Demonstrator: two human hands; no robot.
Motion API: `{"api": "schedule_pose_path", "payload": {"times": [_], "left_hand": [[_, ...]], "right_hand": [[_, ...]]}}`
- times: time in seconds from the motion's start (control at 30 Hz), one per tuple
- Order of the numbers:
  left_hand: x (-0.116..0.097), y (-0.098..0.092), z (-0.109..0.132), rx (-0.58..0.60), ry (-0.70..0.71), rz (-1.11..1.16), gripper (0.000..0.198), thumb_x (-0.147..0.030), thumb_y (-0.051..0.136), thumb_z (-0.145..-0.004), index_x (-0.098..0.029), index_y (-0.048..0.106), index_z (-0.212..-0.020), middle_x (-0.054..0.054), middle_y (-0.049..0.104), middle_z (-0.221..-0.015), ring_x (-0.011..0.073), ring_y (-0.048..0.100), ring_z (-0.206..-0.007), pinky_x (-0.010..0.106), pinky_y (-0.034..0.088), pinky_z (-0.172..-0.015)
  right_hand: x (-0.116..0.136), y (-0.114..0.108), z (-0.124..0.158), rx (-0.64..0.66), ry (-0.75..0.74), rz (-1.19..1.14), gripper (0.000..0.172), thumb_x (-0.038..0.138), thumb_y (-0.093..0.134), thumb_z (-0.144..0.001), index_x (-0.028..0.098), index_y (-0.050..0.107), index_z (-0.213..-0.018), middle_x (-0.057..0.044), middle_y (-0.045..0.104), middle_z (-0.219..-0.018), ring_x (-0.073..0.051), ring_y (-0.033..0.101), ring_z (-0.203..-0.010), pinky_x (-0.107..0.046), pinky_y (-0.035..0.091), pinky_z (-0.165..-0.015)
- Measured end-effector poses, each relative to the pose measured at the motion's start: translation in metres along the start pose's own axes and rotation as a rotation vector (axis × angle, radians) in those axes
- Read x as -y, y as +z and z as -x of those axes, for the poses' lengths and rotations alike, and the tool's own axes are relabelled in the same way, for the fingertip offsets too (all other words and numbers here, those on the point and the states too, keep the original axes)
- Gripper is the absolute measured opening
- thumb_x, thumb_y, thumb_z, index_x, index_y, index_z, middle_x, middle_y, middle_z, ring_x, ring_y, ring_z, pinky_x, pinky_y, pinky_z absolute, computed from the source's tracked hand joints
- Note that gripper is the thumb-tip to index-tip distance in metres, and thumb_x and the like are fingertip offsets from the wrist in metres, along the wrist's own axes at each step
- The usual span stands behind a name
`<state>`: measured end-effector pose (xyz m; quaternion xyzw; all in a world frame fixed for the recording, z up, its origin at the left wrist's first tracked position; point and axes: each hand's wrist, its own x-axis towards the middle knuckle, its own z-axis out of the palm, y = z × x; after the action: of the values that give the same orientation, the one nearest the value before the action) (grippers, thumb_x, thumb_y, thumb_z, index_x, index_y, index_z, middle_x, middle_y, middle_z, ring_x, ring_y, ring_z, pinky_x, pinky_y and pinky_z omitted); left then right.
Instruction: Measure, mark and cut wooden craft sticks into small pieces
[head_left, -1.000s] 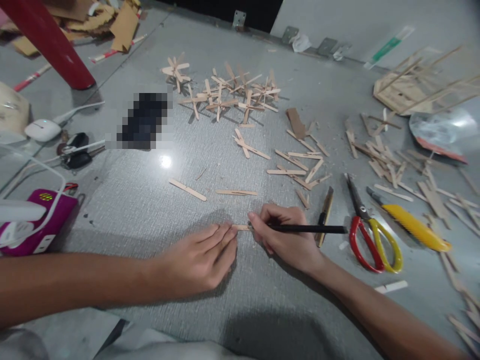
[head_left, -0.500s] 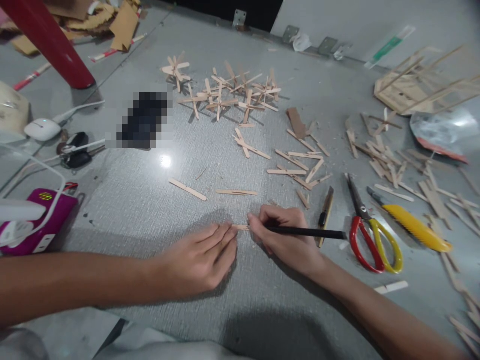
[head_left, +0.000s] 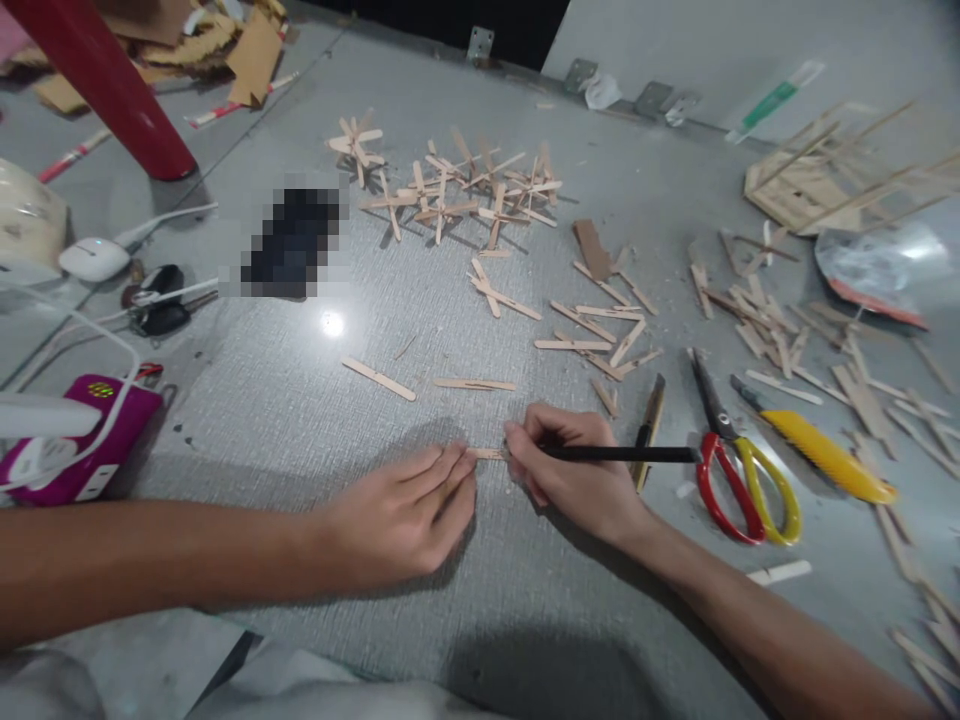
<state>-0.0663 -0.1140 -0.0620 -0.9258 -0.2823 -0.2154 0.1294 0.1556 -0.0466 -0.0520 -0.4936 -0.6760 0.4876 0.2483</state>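
Both hands sit as before. At frame centre on the tabletop (head_left: 480,600), the left hand (head_left: 405,512) lies flat, fingertips pressing a wooden stick (head_left: 489,454). Just right, the right hand (head_left: 577,475) grips a black pencil (head_left: 622,454), tip touching the stick.

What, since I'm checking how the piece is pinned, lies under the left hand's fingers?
One end of a wooden stick shows between the left hand and the black pencil in the right hand. Fingers cover the rest.
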Motion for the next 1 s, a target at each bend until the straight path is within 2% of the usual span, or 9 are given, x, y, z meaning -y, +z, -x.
{"api": "schedule_pose_path", "payload": {"times": [0.1,0.27,0.57,0.7,0.87,1.0], "left_hand": [[0.0008,-0.0001,-0.0010,-0.004,0.005,-0.008,0.027,-0.011,0.058,-0.095,0.004,0.072,-0.113,0.023,0.078,-0.118,0.0277,0.076,-0.110,0.036,0.057,-0.104],[0.0004,0.0005,-0.0002,-0.014,0.001,-0.006,0.029,-0.012,0.057,-0.095,0.004,0.072,-0.114,0.022,0.078,-0.118,0.0279,0.076,-0.110,0.036,0.057,-0.104],[-0.0013,0.0016,0.0005,-0.014,-0.020,-0.022,0.028,-0.012,0.055,-0.097,0.001,0.073,-0.114,0.019,0.078,-0.118,0.0257,0.076,-0.111,0.035,0.058,-0.105],[-0.0010,0.0024,0.0018,-0.016,-0.014,0.016,0.028,-0.012,0.059,-0.095,0.005,0.071,-0.114,0.024,0.077,-0.118,0.0283,0.076,-0.111,0.037,0.058,-0.105],[-0.0002,0.0015,0.0017,-0.023,-0.003,0.012,0.027,-0.013,0.061,-0.096,0.005,0.071,-0.114,0.024,0.078,-0.117,0.0280,0.076,-0.110,0.036,0.058,-0.105],[-0.0010,0.0027,0.0012,-0.020,-0.010,-0.001,0.028,-0.012,0.057,-0.097,0.004,0.072,-0.114,0.022,0.078,-0.117,0.0273,0.076,-0.110,0.036,0.059,-0.104]], "right_hand": [[0.0013,0.0010,0.0033,-0.024,-0.022,0.006,0.046,0.035,0.061,-0.100,0.024,0.046,-0.058,0.006,0.048,-0.041,-0.008,0.041,-0.034,-0.023,0.031,-0.037],[0.0003,0.0022,0.0045,0.007,-0.037,0.014,0.047,0.037,0.062,-0.101,0.023,0.049,-0.059,0.005,0.052,-0.043,-0.008,0.046,-0.036,-0.023,0.036,-0.041],[-0.0021,0.0046,0.0009,0.000,-0.011,-0.030,0.048,0.041,0.067,-0.098,0.023,0.049,-0.057,0.006,0.048,-0.042,-0.008,0.042,-0.033,-0.024,0.030,-0.037],[-0.0012,0.0044,-0.0005,0.005,-0.023,-0.004,0.048,0.042,0.066,-0.098,0.024,0.048,-0.057,0.007,0.045,-0.043,-0.009,0.039,-0.037,-0.026,0.029,-0.039],[-0.0022,0.0038,-0.0026,-0.028,-0.135,0.163,0.047,0.033,0.065,-0.096,0.023,0.040,-0.057,0.007,0.039,-0.050,-0.010,0.034,-0.049,-0.029,0.028,-0.048],[-0.0025,0.0034,-0.0040,-0.024,-0.167,0.220,0.045,0.027,0.059,-0.097,0.023,0.035,-0.058,0.007,0.035,-0.051,-0.010,0.031,-0.049,-0.030,0.028,-0.051]]}}
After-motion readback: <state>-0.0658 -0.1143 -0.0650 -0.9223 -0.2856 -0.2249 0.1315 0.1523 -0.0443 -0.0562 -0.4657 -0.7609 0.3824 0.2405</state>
